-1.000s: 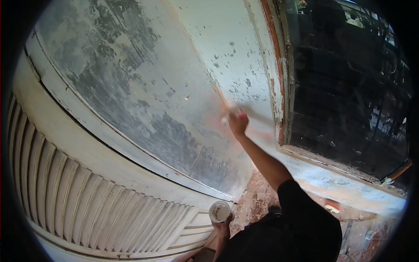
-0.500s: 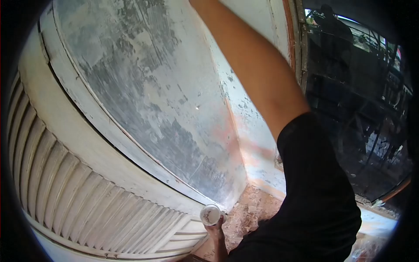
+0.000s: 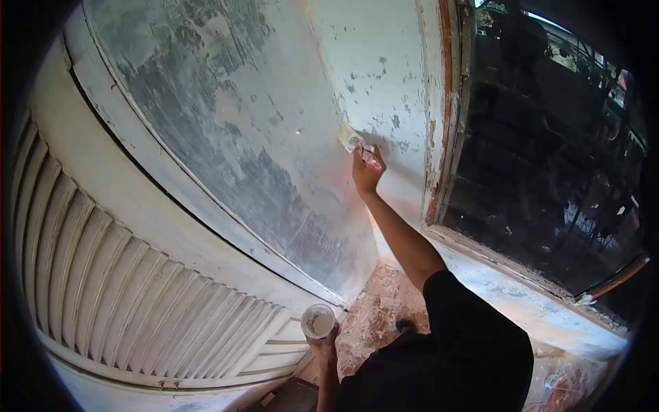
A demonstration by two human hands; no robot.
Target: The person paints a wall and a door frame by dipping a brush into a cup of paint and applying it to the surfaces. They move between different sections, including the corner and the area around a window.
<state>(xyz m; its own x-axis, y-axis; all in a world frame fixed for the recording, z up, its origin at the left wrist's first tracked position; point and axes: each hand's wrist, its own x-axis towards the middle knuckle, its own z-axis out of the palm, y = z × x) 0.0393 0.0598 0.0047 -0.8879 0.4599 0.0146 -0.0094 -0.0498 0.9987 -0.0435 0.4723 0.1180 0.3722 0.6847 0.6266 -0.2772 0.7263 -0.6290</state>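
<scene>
My right hand (image 3: 368, 170) is closed around the red handle of a paintbrush (image 3: 349, 139). The pale, wide bristles touch the wall at the inner corner, where the grey patchy wall (image 3: 240, 130) meets the lighter wall (image 3: 377, 75). Low in the view, my left hand (image 3: 325, 345) is wrapped round a small round cup (image 3: 318, 321), held upright with whitish material inside.
Louvred shutters (image 3: 137, 295) curve along the left. A dark glass window (image 3: 549, 151) with a worn frame fills the right, above a pale ledge (image 3: 522, 295). The reddish, stained floor (image 3: 381, 302) shows below the corner.
My right hand has come down from beyond the top edge into view, with the brush at the corner. My left hand and the cup have shifted slightly left and up.
</scene>
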